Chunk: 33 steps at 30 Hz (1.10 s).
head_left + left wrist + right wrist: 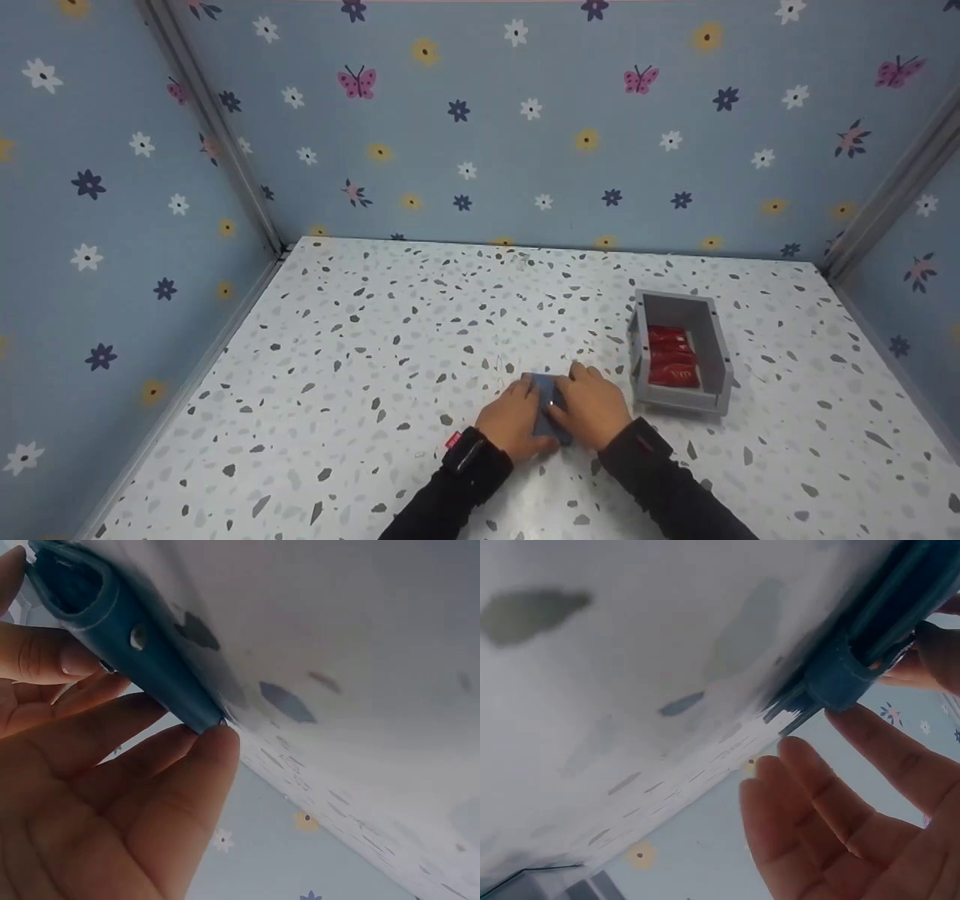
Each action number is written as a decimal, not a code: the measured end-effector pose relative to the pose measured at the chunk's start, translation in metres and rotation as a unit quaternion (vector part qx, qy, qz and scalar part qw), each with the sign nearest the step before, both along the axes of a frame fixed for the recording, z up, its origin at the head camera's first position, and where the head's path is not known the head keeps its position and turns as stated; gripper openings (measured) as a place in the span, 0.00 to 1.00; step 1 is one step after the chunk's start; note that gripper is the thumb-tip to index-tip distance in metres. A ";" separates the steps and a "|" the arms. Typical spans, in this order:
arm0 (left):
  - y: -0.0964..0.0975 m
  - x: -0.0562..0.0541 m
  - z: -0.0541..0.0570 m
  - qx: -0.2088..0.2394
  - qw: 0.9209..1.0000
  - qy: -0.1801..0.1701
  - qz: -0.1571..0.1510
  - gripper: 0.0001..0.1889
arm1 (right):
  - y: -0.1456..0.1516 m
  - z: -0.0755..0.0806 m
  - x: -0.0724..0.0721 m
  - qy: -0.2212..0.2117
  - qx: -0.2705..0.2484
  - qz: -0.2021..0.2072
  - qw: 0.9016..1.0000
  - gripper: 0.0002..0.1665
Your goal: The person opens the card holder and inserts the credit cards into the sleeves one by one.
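Note:
A small blue wallet (pixel 545 384) with a metal snap lies on the speckled table between my two hands. My left hand (pixel 511 420) holds its left side, the thumb low near the near edge. Across from it, my right hand (pixel 596 409) grips the right side, thumb over the top face and index finger toward the far edge. The left wrist view shows the wallet (pixel 142 652) folded, with a loop-like opening at one end and a fingertip at its lower corner. In the right wrist view, layered edges of the wallet (pixel 836 679) stick out beside the index fingertip.
A grey plastic bin (pixel 718 352) stands just right of my right hand, holding several red packets (pixel 673 375). The white speckled table (pixel 360 360) extends to flower-patterned walls (pixel 480 135) at the back and both sides.

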State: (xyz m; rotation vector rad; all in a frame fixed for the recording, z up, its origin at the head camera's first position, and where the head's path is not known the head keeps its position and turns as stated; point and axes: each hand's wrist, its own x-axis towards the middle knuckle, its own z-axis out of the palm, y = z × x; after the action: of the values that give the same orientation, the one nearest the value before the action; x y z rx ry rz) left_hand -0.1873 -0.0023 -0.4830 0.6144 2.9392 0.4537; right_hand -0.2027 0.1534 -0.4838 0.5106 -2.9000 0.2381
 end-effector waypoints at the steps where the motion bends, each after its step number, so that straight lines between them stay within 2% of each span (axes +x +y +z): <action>1: 0.000 0.000 0.000 0.003 1.000 -0.002 0.001 0.46 | -0.001 0.000 0.000 -0.001 -0.005 0.002 1.000 0.21; 7: 0.003 0.002 0.000 0.010 1.000 -0.007 -0.003 0.44 | -0.003 -0.001 -0.001 -0.031 -0.039 0.008 0.999 0.16; 10: 0.005 0.003 0.000 0.011 1.000 -0.008 -0.002 0.42 | -0.003 -0.003 -0.002 -0.031 -0.050 0.016 0.998 0.15; 16: 0.006 0.007 -0.002 0.004 1.000 0.001 -0.002 0.43 | -0.005 -0.003 0.000 -0.032 -0.057 0.035 0.997 0.11; 22: 0.005 0.007 -0.004 0.005 1.000 0.009 -0.007 0.44 | -0.007 0.001 0.002 -0.021 -0.040 0.050 0.998 0.06; 26: 0.005 0.007 -0.004 0.004 1.000 0.009 -0.009 0.44 | -0.006 0.002 0.002 -0.020 -0.032 0.051 0.998 0.07; 33: 0.005 0.006 0.000 -0.002 1.000 -0.002 -0.004 0.43 | 0.004 0.008 0.000 -0.020 -0.056 0.035 0.998 0.06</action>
State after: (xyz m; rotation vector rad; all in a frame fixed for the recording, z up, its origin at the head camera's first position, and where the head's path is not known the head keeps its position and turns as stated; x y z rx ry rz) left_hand -0.1811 0.0025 -0.4831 0.6250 2.9319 0.4490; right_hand -0.2029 0.1578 -0.4763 0.5950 -2.8886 0.4235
